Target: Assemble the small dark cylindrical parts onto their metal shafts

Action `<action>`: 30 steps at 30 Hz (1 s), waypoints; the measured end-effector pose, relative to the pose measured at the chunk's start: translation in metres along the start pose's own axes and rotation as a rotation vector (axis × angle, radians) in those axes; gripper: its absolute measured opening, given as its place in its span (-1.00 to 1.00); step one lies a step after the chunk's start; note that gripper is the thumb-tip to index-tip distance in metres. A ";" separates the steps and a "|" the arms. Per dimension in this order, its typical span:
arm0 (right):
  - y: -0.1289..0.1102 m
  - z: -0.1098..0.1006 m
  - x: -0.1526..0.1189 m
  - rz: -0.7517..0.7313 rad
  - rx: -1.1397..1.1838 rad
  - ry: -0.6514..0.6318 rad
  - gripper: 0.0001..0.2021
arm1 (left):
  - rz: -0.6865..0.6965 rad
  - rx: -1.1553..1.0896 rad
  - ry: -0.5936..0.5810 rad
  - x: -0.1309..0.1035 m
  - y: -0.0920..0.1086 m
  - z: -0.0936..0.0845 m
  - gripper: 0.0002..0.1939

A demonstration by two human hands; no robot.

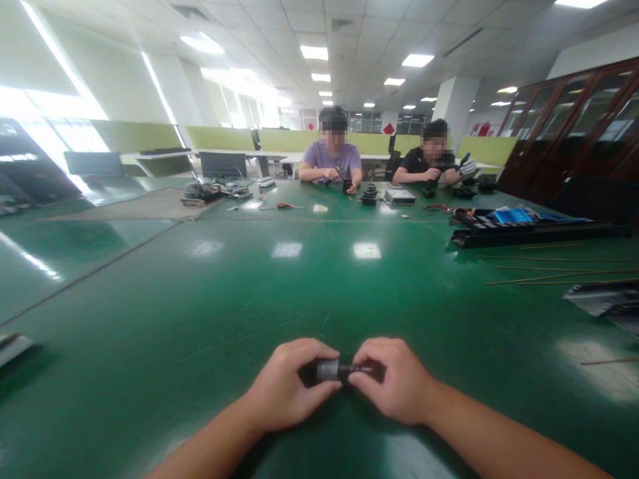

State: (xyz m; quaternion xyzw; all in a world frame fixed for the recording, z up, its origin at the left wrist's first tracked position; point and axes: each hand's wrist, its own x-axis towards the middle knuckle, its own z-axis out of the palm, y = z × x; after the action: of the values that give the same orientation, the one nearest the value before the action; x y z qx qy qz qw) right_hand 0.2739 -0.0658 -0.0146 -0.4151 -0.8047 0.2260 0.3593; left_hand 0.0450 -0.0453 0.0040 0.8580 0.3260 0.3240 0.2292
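Near the front edge of the green table (309, 293), my left hand (294, 382) curls its thumb and fingers around a grey and black cylindrical part (328, 370). A thin dark shaft (355, 368) extends from the cylinder toward the right. My right hand (397, 379) pinches around the shaft's far end, its fingertips close to the left hand's. The cylinder lies sideways between both hands, on or just above the tabletop. My palms and fingers partly hide both ends.
Two people (332, 156) sit across the table, handling dark parts. A red screwdriver (285, 205) lies on the far side. At right are a black tray (499, 236) with blue items and thin rods (539, 277). A metallic object (14, 348) sits at the left edge.
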 end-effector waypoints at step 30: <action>-0.001 0.000 0.000 0.065 0.009 0.048 -0.90 | -0.006 0.029 0.043 0.000 -0.006 -0.005 -0.77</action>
State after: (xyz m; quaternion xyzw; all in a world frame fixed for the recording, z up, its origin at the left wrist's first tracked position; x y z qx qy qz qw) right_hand 0.2730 -0.0662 -0.0134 -0.4447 -0.7810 0.2313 0.3726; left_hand 0.0391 -0.0406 0.0036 0.8531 0.3383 0.3368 0.2107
